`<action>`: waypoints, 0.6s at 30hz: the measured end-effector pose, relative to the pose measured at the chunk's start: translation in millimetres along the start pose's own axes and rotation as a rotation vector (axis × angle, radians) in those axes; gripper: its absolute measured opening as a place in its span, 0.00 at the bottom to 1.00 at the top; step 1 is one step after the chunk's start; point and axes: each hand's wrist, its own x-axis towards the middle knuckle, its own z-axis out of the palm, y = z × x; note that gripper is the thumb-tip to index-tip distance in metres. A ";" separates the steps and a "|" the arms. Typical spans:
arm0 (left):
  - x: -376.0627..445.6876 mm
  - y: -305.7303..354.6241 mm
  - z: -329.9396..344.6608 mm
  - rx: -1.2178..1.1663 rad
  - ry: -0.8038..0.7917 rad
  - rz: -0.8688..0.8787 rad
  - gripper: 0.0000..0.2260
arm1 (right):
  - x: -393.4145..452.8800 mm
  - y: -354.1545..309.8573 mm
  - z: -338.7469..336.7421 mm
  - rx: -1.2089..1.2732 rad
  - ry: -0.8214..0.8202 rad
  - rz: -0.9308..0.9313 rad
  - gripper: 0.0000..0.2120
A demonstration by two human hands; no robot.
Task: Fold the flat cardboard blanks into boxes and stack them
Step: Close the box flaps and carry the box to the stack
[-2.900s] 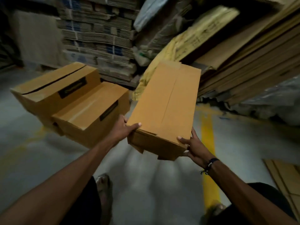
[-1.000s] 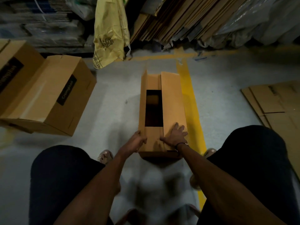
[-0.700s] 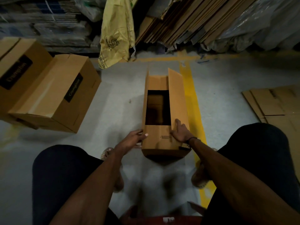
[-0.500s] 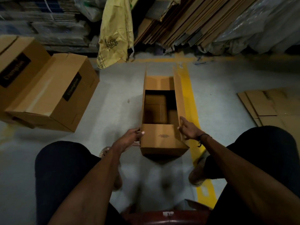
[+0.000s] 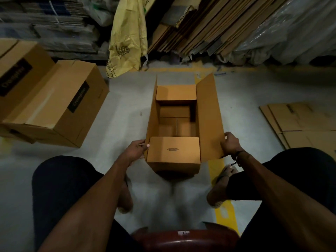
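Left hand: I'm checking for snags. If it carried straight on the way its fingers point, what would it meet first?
The left hand points right, its fingers already touching the open box at its near left corner, so that box's left wall comes first.

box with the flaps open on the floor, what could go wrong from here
1. The box has both long flaps out while the short ones lie inward; the right hand pinches only one flap's corner, which may crease.
2. The left hand merely rests on the side, so the box could slide on the floor.
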 end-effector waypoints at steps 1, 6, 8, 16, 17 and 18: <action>0.9 -1.2 0.0 0.063 0.086 0.006 0.19 | -2.3 1.0 3.9 0.060 0.010 0.016 0.19; -1.0 3.5 17.3 0.103 0.408 -0.211 0.49 | -28.3 -3.1 43.7 0.253 0.026 0.107 0.14; -1.9 0.7 29.1 0.025 0.263 -0.286 0.49 | -43.0 -11.9 62.3 0.470 -0.088 0.141 0.10; 3.5 -3.5 95.9 -0.516 -0.170 -0.575 0.31 | -64.4 -61.2 117.3 0.869 -0.425 0.149 0.08; 5.2 -3.3 102.0 -0.604 -0.146 -0.537 0.27 | -65.3 -65.0 123.6 0.869 -0.447 0.153 0.09; 5.2 -2.7 105.9 -0.681 -0.086 -0.503 0.23 | -66.2 -69.3 128.3 0.857 -0.458 0.152 0.11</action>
